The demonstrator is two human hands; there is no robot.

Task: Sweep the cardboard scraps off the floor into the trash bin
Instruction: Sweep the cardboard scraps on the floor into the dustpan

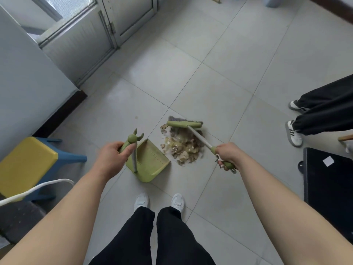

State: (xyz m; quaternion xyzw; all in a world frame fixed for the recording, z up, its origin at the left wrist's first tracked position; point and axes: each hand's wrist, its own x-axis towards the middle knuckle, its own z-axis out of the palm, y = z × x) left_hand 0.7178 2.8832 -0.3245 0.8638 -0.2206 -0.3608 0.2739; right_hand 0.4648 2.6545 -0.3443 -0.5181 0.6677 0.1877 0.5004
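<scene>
Cardboard scraps, a pile between broom and dustpan.

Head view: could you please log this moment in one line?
left hand grips dustpan | right hand grips broom | cardboard scraps piled beside dustpan

Soft, even daylight enters from the window at upper left, leaving a faint sheen on the floor tiles, weak shadows, and wide-angle bending at the edges.
</scene>
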